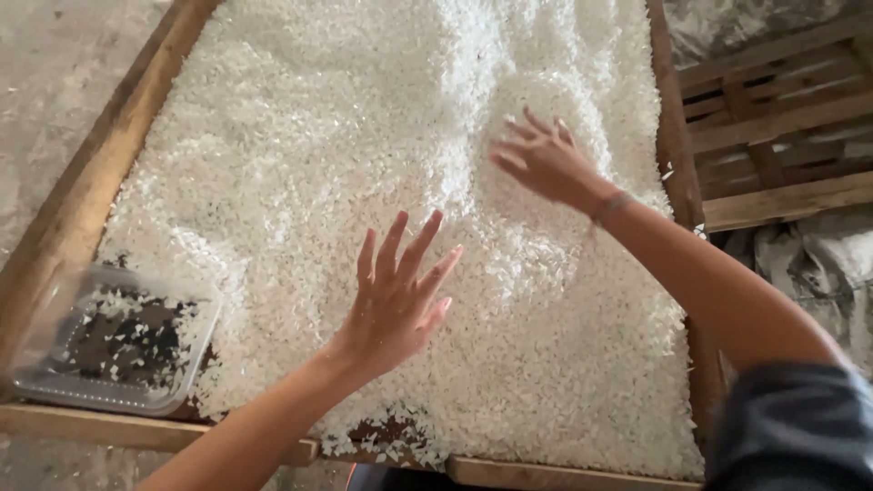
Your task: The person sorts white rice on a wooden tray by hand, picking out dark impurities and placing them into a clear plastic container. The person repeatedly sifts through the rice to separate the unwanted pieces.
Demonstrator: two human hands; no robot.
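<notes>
Nearest, the left hand (396,300) spread flat with fingers wide over the bed of white flaky grains (364,136) filling the wooden-framed tray (82,191), a clear plastic tub (109,341) to its left, while farther on the right hand (544,159) splayed empty above the same grains.

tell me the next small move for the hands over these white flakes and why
Probably sweep the left hand toward the near edge of the wooden frame, pushing flakes over the bare dark patch there. Both hands are open and flat over the layer, the right hand farther out, and the cover looks thin near the clear plastic tub.
</notes>
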